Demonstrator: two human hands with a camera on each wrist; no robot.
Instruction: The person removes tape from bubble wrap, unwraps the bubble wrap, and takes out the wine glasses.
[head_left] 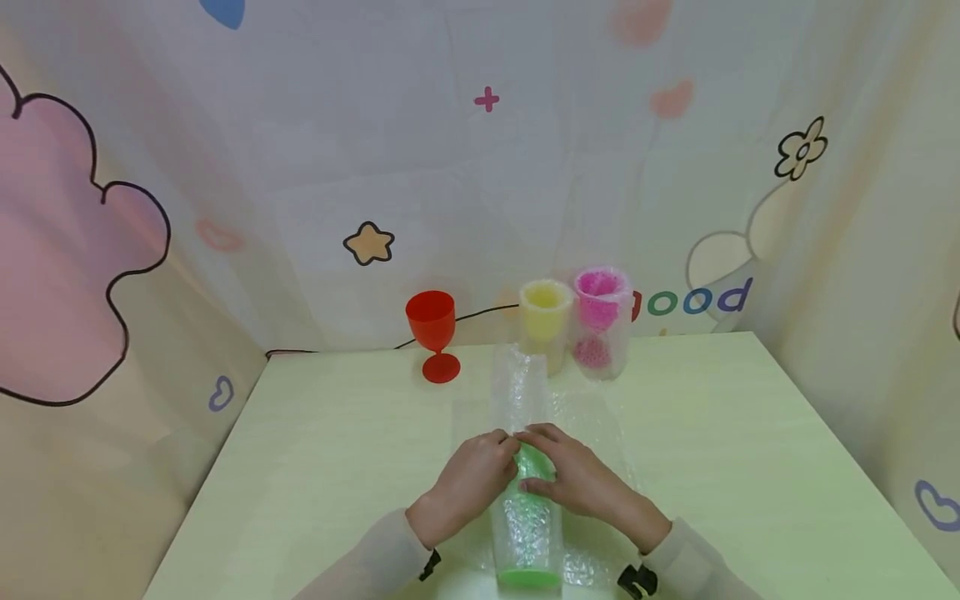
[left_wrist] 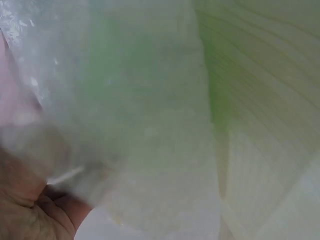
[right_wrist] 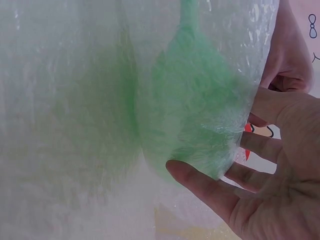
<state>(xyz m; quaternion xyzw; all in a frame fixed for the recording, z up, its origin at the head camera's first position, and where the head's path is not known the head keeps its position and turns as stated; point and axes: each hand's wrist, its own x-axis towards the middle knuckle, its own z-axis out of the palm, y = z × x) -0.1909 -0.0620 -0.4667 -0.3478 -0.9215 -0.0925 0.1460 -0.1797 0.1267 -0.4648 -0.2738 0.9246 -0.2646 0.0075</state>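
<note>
A green goblet (head_left: 528, 577) lies rolled in clear bubble wrap (head_left: 521, 392), its base toward me and its bowl away. My right hand (head_left: 588, 479) curls over the bowl end from the right, thumb and fingers on the wrap. In the right wrist view, the green bowl (right_wrist: 192, 85) shows through the film inside that grip. From the left, my left hand (head_left: 474, 477) pinches the wrap by the bowl's rim with bent fingers. Film covers part of this hand (left_wrist: 37, 210) in the left wrist view.
Behind my hands stand an unwrapped red goblet (head_left: 432, 321), a yellow wrapped goblet (head_left: 546, 312) and a pink wrapped goblet (head_left: 602, 312), near the far edge of the pale table (head_left: 330, 450). A printed curtain (head_left: 420, 150) hangs behind and at both sides.
</note>
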